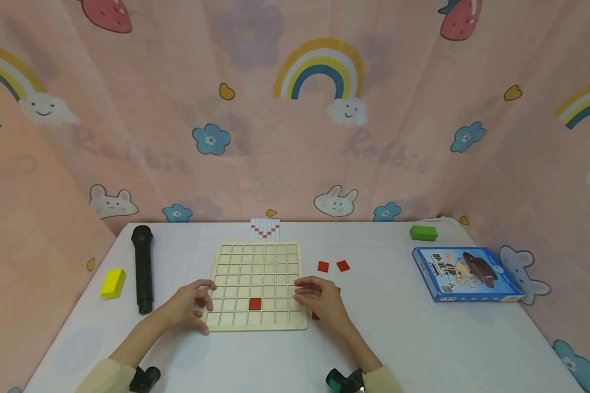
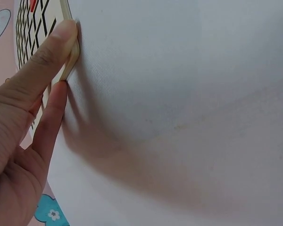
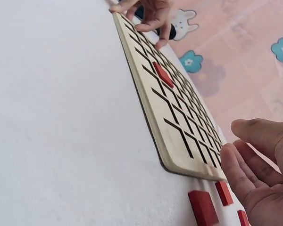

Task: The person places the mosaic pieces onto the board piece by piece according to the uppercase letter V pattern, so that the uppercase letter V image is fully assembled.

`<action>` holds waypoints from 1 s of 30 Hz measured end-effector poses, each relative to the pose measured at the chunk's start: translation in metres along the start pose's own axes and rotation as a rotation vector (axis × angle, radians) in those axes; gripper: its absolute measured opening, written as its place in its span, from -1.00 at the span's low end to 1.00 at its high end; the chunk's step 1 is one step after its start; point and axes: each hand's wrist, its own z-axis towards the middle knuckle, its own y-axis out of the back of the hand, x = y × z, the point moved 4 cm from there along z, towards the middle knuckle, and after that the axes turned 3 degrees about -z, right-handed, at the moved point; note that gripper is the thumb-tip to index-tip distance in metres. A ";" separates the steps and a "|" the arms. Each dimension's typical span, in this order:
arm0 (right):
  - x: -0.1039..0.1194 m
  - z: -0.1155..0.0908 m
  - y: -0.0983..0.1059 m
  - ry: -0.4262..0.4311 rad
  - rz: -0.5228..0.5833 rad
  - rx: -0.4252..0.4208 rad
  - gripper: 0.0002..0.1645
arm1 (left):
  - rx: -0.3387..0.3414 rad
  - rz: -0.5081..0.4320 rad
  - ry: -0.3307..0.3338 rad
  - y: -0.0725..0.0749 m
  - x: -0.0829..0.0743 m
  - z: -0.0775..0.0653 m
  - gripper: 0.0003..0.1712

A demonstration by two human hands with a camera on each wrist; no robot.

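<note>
A pale wooden grid board (image 1: 280, 275) lies on the white table, with one red square tile (image 1: 254, 304) in a cell of its second row from the front. My left hand (image 1: 189, 305) holds the board by its left side; in the left wrist view the thumb (image 2: 49, 54) lies over the near corner and a finger meets the edge. At the opposite side is my right hand (image 1: 324, 305), its fingertips right at the board's edge. Between its thumb and bent fingers (image 3: 240, 172) no tile shows. Several loose red tiles (image 1: 323, 266) lie to the right, some partly hidden by that hand.
A small card (image 1: 264, 230) with a red V-shaped pattern stands behind the board. On the left are a black microphone (image 1: 143, 267) and a yellow block (image 1: 113, 284). A green block (image 1: 424, 233) and a blue box (image 1: 467, 275) are at the right. A patterned pink curtain (image 1: 295, 158) surrounds the table.
</note>
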 end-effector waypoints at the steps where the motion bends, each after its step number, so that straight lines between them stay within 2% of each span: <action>1: -0.001 0.000 0.005 -0.009 0.002 -0.013 -0.63 | -0.003 0.009 -0.010 0.000 0.000 0.000 -0.52; 5: -0.007 0.000 0.024 -0.049 -0.060 -0.088 -0.64 | -0.008 0.027 -0.047 -0.001 -0.002 -0.001 -0.51; 11: -0.017 0.000 0.052 -0.115 -0.080 -0.161 -0.63 | -0.022 0.022 -0.015 -0.001 -0.003 -0.003 -0.51; 19: -0.037 0.004 0.090 -0.026 -0.095 -0.103 -0.60 | -0.017 0.008 -0.036 -0.001 -0.004 -0.003 -0.51; 23: -0.046 0.009 0.108 -0.018 -0.124 -0.085 -0.58 | -0.019 0.005 -0.038 -0.001 -0.005 -0.003 -0.50; 30: -0.048 0.025 0.130 -0.031 -0.255 -0.047 -0.55 | -0.039 -0.009 0.012 -0.001 -0.004 -0.003 -0.50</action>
